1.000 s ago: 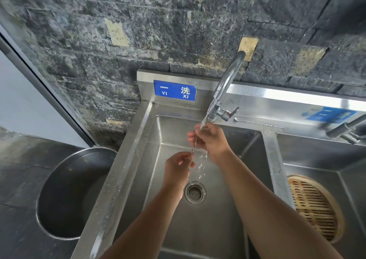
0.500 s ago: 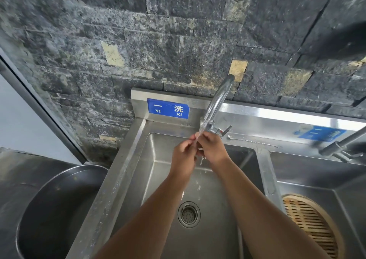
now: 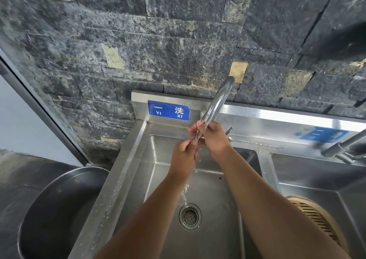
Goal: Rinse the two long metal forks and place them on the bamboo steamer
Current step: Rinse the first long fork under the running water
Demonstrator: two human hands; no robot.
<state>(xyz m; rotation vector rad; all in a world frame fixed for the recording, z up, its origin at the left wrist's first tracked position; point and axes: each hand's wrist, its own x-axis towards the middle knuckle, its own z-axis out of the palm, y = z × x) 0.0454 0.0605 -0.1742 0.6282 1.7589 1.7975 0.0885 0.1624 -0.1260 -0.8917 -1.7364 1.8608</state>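
Both my hands are under the spout of the tap (image 3: pixel 216 102), over the left sink basin (image 3: pixel 158 179). My right hand (image 3: pixel 213 137) grips the upper part of a thin long metal fork (image 3: pixel 197 135). My left hand (image 3: pixel 185 155) pinches the same fork lower down. Water runs off my hands toward the drain (image 3: pixel 190 216). A second long metal fork (image 3: pixel 255 144) lies on the sink's back ledge, right of the tap. The bamboo steamer (image 3: pixel 316 219) sits in the right basin, partly hidden by my right forearm.
A large round metal pot (image 3: pixel 55 209) stands on the floor left of the sink. A second tap (image 3: pixel 344 148) reaches over the right basin. A dark stone wall rises behind the sink, which carries a blue sign (image 3: pixel 168 110).
My left hand rose from low in the basin to just under my right hand at the spout, sliding up along the fork. The camera view tilted upward.
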